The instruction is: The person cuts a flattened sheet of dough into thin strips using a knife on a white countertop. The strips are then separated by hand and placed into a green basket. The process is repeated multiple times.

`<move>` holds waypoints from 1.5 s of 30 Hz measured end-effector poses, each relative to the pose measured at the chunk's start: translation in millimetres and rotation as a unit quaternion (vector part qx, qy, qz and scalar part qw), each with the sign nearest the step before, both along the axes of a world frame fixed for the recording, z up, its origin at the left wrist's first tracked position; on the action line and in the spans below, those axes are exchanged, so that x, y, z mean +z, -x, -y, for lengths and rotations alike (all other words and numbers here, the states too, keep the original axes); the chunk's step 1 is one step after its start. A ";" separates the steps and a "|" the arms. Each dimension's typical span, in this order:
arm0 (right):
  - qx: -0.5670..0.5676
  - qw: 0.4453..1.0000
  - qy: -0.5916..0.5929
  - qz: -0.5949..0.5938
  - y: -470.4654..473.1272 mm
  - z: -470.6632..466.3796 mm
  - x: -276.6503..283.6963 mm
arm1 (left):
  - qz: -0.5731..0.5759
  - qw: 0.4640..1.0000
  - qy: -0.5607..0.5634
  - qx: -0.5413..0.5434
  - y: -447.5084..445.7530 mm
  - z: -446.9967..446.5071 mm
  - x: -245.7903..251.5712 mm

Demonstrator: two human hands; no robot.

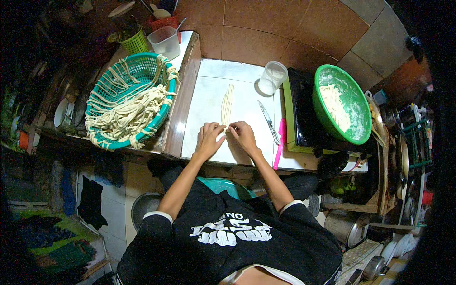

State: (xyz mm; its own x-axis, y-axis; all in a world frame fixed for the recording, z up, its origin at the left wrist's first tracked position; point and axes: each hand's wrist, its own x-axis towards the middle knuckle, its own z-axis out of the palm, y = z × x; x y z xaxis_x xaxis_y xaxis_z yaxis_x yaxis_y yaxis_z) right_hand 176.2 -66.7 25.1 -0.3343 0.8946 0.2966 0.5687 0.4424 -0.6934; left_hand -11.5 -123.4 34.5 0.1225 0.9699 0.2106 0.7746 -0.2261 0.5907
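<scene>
Several thin dough strips (pixel 228 103) lie side by side, lengthwise, on the white tiled counter (pixel 206 92). At their near end my left hand (pixel 209 139) and my right hand (pixel 242 135) meet, with the fingertips on or beside the strip ends; whether they pinch the dough is hidden. To the right lie a knife (pixel 269 121) and a pink knife-shaped tool (pixel 280 144). At left, a teal plastic basket (pixel 167 114) holds a heap of dough strands (pixel 135 114), some looped over its rim. A green basin (pixel 361 107) at right holds floury dough strips (pixel 335 107).
A clear plastic container (pixel 273 78) stands at the counter's back right, beside the black stovetop (pixel 302 107) under the basin. Behind the teal basket are a square clear tub (pixel 164 42) and a lime green utensil basket (pixel 135 44). A raised ledge (pixel 183 103) borders the left.
</scene>
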 end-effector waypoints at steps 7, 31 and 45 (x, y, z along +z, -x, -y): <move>0.006 0.986 0.109 -0.124 -10.7 2.1 1.4 | -0.032 0.998 -0.051 -0.023 -6.0 -30.2 -4.1; 0.024 0.981 0.154 -0.113 -6.6 -41.5 -7.8 | -0.055 0.998 -0.007 -0.034 -9.9 -45.5 3.4; -0.022 0.982 0.125 -0.141 -10.2 -63.7 21.3 | 0.069 0.982 0.165 -0.059 6.9 -76.6 23.1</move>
State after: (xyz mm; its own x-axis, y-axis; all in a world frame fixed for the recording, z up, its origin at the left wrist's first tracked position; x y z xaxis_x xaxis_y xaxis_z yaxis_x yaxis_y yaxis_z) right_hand 186.4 -3.0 46.4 -0.2294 0.9631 0.1405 0.3532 0.2169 -0.9101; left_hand -18.4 -46.7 57.6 0.2310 0.9688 -0.0898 0.6622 -0.0889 0.7440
